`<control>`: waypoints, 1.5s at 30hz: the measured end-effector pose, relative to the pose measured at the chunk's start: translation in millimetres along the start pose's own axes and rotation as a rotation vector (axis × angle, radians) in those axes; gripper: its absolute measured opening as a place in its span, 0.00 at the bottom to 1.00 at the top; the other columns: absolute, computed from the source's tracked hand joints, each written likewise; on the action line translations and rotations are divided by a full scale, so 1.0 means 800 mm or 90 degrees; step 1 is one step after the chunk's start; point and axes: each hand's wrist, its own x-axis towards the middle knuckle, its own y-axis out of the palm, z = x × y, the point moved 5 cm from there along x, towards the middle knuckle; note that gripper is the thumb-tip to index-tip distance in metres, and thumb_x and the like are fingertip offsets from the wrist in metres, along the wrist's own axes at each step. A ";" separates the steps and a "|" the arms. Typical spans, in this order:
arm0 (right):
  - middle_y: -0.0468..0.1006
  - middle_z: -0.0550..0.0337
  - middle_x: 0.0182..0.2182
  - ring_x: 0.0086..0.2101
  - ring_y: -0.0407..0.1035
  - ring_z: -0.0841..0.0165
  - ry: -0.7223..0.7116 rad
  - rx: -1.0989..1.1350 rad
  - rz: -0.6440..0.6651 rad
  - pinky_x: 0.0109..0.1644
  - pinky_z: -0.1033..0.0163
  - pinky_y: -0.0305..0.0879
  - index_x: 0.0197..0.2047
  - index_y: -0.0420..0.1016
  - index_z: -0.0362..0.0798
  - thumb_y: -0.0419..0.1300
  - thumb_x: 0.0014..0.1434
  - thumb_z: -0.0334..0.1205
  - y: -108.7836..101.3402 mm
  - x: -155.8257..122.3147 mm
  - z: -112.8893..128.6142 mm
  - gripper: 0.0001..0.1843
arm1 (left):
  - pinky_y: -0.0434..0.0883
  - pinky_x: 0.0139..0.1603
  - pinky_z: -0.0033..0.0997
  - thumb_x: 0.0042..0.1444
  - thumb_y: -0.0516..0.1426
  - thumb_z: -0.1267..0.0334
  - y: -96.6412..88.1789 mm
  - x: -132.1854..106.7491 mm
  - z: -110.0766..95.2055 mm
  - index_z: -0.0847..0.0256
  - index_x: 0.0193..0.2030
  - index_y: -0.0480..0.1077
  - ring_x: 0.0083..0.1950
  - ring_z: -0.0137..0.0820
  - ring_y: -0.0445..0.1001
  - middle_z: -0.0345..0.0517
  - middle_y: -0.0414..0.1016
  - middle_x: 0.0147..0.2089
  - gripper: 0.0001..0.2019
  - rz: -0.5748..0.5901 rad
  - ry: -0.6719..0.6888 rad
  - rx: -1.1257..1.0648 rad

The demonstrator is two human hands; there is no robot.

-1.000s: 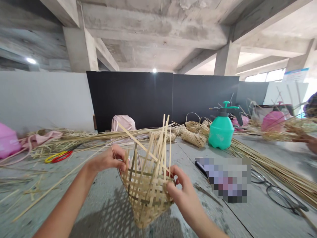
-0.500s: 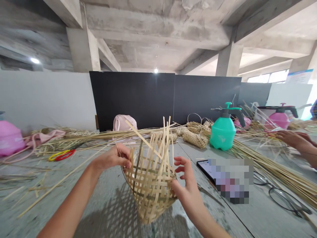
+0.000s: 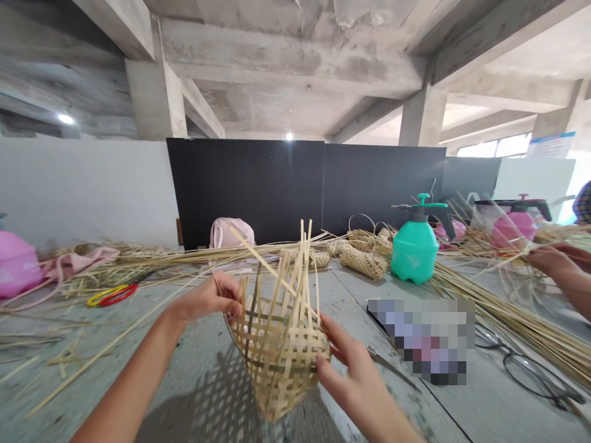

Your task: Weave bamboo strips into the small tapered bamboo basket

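Note:
A partly woven bamboo basket [image 3: 281, 354] stands tilted on the grey table in front of me, loose strips sticking up from its rim. My left hand [image 3: 219, 298] pinches the rim at the left, thumb against the fingers. On the right side, my right hand [image 3: 348, 363] cups the wall, its thumb on the near face and its fingers round the far side, partly hidden. Beside that hand lies a thin curved metal blade [image 3: 394, 367], its near end behind the hand.
A blurred-out phone [image 3: 415, 341] and glasses [image 3: 526, 369] lie to the right. Behind them stand a green spray bottle [image 3: 414, 249] and woven pieces [image 3: 364, 261]. Scissors [image 3: 113, 294] lie left; long bamboo strips [image 3: 517, 314] run right. A co-worker's hands [image 3: 561, 264] are at far right.
My right hand's raised fingers have come down and closed onto the basket's right side. My left hand keeps its pinch on the rim. The co-worker's hands have shifted slightly right.

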 end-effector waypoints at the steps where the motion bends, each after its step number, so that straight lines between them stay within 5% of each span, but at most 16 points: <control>1: 0.75 0.56 0.44 0.43 0.69 0.62 -0.005 -0.008 -0.001 0.51 0.56 0.63 0.52 0.65 0.47 0.51 0.44 0.30 0.001 0.000 0.004 0.29 | 0.65 0.20 0.20 0.38 0.66 0.60 0.000 0.000 0.001 0.65 0.21 0.75 0.19 0.24 0.68 0.40 0.73 0.18 0.10 -0.001 0.000 -0.002; 7: 0.75 0.63 0.27 0.28 0.68 0.68 -0.012 -0.026 -0.009 0.41 0.63 0.66 0.42 0.71 0.47 0.50 0.43 0.28 0.005 0.000 0.021 0.22 | 0.62 0.19 0.17 0.38 0.66 0.59 0.001 0.001 0.001 0.67 0.21 0.75 0.19 0.22 0.66 0.39 0.72 0.18 0.11 -0.011 0.006 -0.011; 13: 0.72 0.56 0.46 0.47 0.65 0.61 0.027 0.031 -0.024 0.53 0.57 0.58 0.52 0.66 0.50 0.56 0.46 0.35 -0.003 -0.002 -0.002 0.26 | 0.63 0.20 0.18 0.37 0.66 0.57 -0.004 -0.005 0.005 0.67 0.21 0.75 0.19 0.22 0.67 0.39 0.72 0.17 0.12 0.011 0.009 -0.016; 16: 0.69 0.55 0.48 0.51 0.60 0.58 0.064 0.103 -0.041 0.52 0.57 0.56 0.38 0.74 0.50 0.58 0.47 0.43 -0.016 0.010 -0.012 0.14 | 0.65 0.22 0.19 0.37 0.66 0.58 -0.001 -0.006 0.006 0.66 0.22 0.76 0.20 0.24 0.69 0.41 0.74 0.19 0.11 0.045 0.001 -0.012; 18: 0.70 0.54 0.42 0.47 0.61 0.59 0.085 0.146 -0.058 0.46 0.60 0.58 0.28 0.75 0.48 0.60 0.46 0.48 -0.026 0.019 -0.013 0.12 | 0.66 0.23 0.20 0.37 0.66 0.60 0.005 -0.003 0.006 0.66 0.22 0.76 0.22 0.26 0.71 0.43 0.76 0.20 0.10 0.070 -0.004 -0.010; 24: 0.65 0.66 0.21 0.24 0.56 0.74 0.149 0.318 0.026 0.28 0.68 0.51 0.24 0.67 0.46 0.64 0.44 0.51 -0.023 0.026 -0.007 0.17 | 0.66 0.25 0.20 0.38 0.66 0.67 0.013 0.004 0.004 0.64 0.22 0.77 0.24 0.27 0.71 0.42 0.77 0.21 0.04 0.091 -0.001 0.007; 35: 0.55 0.69 0.18 0.21 0.47 0.75 0.097 0.232 -0.011 0.25 0.68 0.42 0.20 0.61 0.47 0.62 0.46 0.52 -0.017 0.020 -0.015 0.19 | 0.65 0.24 0.22 0.39 0.65 0.66 0.016 0.001 -0.004 0.64 0.21 0.77 0.22 0.28 0.70 0.42 0.76 0.20 0.04 0.087 -0.007 0.045; 45: 0.63 0.67 0.19 0.23 0.55 0.74 0.155 0.376 0.013 0.29 0.68 0.50 0.20 0.62 0.46 0.66 0.42 0.51 -0.017 0.019 -0.014 0.20 | 0.63 0.24 0.21 0.39 0.65 0.58 -0.001 -0.002 0.016 0.62 0.21 0.76 0.23 0.27 0.69 0.40 0.75 0.19 0.09 0.049 0.002 0.013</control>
